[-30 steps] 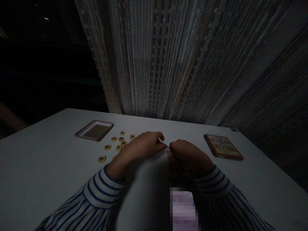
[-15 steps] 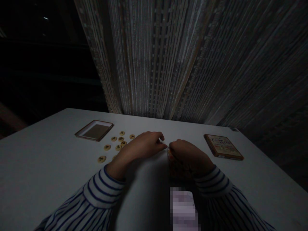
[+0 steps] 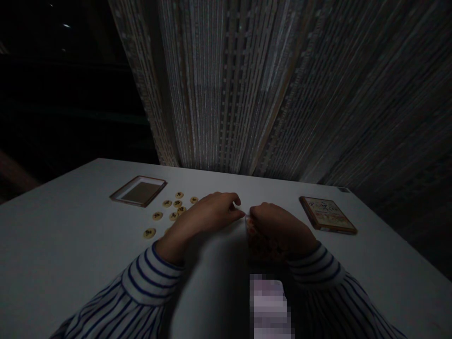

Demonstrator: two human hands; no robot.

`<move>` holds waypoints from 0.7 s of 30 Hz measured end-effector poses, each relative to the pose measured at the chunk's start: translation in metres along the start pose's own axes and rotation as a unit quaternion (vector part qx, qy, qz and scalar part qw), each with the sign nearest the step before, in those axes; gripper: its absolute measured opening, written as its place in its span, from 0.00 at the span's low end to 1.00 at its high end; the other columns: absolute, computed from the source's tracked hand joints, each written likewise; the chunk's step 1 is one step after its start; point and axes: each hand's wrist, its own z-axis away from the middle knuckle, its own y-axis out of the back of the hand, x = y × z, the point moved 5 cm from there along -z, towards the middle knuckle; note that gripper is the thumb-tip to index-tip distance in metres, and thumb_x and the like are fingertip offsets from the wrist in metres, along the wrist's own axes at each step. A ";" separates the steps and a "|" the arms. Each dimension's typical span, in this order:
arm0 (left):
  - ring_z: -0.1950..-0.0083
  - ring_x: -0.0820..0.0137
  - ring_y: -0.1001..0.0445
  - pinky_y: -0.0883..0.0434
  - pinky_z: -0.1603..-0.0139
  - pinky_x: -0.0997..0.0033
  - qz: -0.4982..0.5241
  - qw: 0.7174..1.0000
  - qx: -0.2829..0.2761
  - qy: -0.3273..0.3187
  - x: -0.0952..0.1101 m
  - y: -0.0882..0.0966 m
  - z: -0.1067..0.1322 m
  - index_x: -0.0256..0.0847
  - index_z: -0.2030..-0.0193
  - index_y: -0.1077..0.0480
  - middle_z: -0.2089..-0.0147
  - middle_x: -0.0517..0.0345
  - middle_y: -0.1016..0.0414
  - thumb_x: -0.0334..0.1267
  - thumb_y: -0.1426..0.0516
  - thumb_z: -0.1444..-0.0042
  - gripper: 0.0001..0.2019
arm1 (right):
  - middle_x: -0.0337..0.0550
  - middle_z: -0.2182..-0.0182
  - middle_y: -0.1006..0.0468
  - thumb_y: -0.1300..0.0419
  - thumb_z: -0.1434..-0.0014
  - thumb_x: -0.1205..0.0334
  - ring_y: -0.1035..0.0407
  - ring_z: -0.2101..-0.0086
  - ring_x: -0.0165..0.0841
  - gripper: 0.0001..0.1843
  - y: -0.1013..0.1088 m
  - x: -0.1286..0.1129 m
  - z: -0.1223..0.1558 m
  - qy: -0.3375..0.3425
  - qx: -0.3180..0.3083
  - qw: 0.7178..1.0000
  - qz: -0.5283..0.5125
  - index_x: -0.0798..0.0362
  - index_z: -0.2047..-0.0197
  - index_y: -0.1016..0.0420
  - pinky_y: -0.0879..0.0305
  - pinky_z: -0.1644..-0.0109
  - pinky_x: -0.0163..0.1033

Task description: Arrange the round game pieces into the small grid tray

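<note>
left hand [image 3: 215, 212] unmoved, curled right hand [image 3: 282, 226] shifted slightly outward, either grip's hold unclear, more reddish material [image 3: 263, 247] showing beneath

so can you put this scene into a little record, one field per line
left grip: thumb and forefinger parted, near the top of a pale sheet-like thing
right grip: fingers curled, above a shadowed reddish heap; what they hold is hidden
loose: round pieces with dark marks
far left: open tray
right side: printed box
surface: white table
behind: curtain
light: dim
</note>
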 end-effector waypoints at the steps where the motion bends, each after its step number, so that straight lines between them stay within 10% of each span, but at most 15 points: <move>1: 0.59 0.65 0.26 0.34 0.63 0.71 -0.003 1.000 0.003 0.000 0.000 0.000 0.000 0.41 0.54 0.31 0.58 0.52 0.23 0.48 0.49 0.45 0.17 | 0.49 0.68 0.24 0.52 0.42 0.71 0.28 0.64 0.36 0.11 0.001 0.001 0.000 -0.003 0.000 1.000 0.003 0.57 0.61 0.30 0.38 0.66 0.36; 21: 0.65 0.67 0.27 0.36 0.68 0.72 -0.048 0.996 0.074 -0.011 0.017 0.030 0.008 0.39 0.63 0.27 0.65 0.53 0.23 0.42 0.52 0.44 0.15 | 0.47 0.66 0.23 0.57 0.37 0.58 0.30 0.65 0.35 0.16 0.061 0.000 0.040 -0.089 0.112 0.988 -0.049 0.54 0.58 0.30 0.45 0.66 0.35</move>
